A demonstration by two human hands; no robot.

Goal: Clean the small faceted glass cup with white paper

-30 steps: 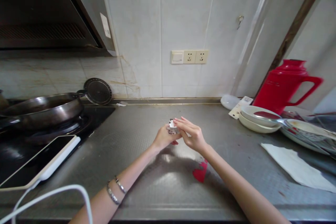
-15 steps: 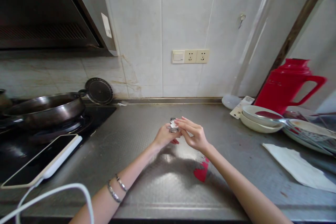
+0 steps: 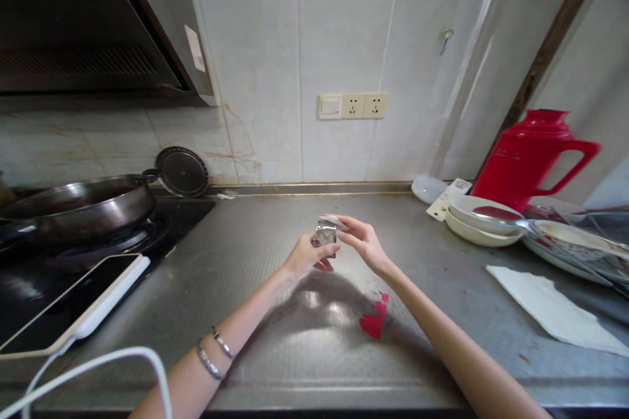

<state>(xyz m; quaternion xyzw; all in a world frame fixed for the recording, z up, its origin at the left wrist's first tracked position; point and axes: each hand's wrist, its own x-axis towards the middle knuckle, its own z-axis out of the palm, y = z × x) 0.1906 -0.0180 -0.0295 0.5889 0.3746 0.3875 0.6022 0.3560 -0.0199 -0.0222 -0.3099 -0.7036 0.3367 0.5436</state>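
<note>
My left hand (image 3: 305,256) is closed around a small, shiny, silvery object with a squarish face (image 3: 325,234), held up above the metal counter; I cannot make out its exact kind. At its top right edge, the fingers of my right hand (image 3: 364,239) pinch a small white piece (image 3: 333,219) that looks like paper or tissue. The white piece touches or overlaps the object's upper rim. Below the hands, torn red scraps (image 3: 374,321) lie on the counter. Two silver bangles (image 3: 210,361) circle my left forearm.
On the left, a pan (image 3: 83,206) sits on the black stove beside a phone (image 3: 69,304) with a white cable (image 3: 98,357). To the right are a red thermos (image 3: 523,160), stacked bowls (image 3: 479,236) and a white folded napkin (image 3: 550,308). The counter (image 3: 265,347) has a raised front edge.
My right hand has drawn slightly up and to the right, off the silvery object, uncovering its face. The object has turned in my left hand, whose thumb now lies across its lower part.
</note>
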